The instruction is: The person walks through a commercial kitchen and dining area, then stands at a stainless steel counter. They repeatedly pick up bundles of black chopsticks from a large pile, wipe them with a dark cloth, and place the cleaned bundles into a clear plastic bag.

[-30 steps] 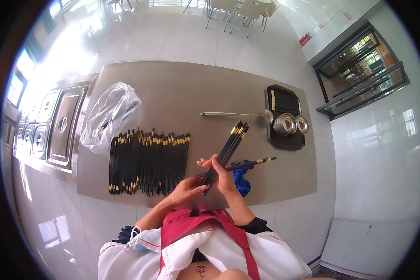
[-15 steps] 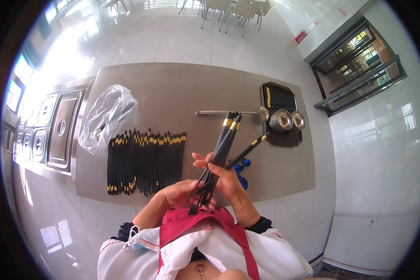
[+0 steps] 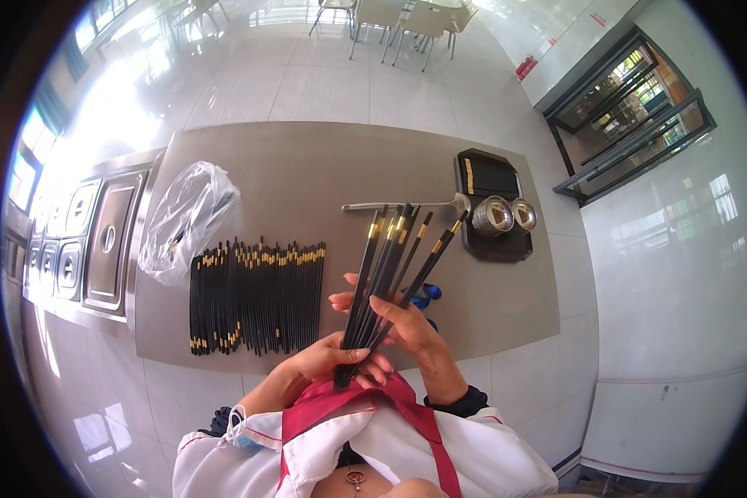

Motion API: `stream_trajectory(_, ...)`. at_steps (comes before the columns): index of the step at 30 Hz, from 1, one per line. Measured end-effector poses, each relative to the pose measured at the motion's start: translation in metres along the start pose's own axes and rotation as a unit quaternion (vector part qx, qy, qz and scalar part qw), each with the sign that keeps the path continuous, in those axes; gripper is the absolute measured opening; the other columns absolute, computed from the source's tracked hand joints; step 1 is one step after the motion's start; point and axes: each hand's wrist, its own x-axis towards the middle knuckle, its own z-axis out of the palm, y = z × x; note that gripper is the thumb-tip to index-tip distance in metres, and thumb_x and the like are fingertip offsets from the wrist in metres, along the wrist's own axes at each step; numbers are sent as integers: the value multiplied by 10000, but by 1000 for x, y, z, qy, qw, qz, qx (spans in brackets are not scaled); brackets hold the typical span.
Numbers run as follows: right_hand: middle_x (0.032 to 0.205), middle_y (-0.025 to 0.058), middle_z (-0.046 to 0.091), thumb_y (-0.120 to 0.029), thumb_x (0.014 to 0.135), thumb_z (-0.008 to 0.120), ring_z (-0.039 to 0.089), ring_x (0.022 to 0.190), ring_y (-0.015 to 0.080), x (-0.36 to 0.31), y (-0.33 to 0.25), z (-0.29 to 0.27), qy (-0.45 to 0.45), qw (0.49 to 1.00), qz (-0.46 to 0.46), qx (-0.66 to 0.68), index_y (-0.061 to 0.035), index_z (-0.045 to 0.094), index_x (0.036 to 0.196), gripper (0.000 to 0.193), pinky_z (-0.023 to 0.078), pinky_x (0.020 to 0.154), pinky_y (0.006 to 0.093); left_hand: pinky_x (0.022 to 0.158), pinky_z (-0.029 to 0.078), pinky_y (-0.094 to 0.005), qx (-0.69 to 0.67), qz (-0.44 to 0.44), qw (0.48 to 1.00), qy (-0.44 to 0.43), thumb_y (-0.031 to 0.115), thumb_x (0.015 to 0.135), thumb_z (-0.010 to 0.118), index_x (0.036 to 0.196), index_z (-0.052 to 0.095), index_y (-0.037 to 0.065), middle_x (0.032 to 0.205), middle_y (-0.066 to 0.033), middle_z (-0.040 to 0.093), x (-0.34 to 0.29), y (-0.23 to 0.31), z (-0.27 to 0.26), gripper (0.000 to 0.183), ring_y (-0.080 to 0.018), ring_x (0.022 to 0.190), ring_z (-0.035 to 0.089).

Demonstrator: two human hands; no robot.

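Observation:
A bundle of black chopsticks with gold bands is held in front of my body, gold ends pointing away and fanned apart. My right hand wraps round the middle of the bundle, thumb across the top. Closed at the near ends is my left hand, its thumb pressed along the chopsticks. To the left on the table, many more loose chopsticks lie side by side in a wide row; most gold bands are at the far end, some at the near end.
Left of the steel table lie a clear plastic bag and steel food pans. A ladle rests beyond my hands. At right, a dark tray bears chopsticks and steel bowls. Something blue sits behind my right hand.
The held chopsticks have spread into a wider fan, and the crossing ones now lie more in line with the bundle. My left hand has closed on the near ends.

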Motion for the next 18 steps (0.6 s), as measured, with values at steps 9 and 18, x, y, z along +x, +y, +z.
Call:
stream_trajectory(9,959,52,704,-227,867,733,619,869,92,-6,1,-1,166,949,-46,-262,-1,670,1096,327,491,727,230,607,556,-295,-10,39,999,36,75,931,593,1133,579,-36,984,-174,675,-6,-7,-5,231,-205,768,659)
stream_trajectory(18,932,43,690,-106,818,760,638,826,118,-5,-5,5,207,961,-59,-176,-17,672,1052,265,521,746,267,758,627,-382,-103,51,993,-32,6,929,529,1217,503,-119,1183,-268,595,-9,12,10,315,-312,954,677)
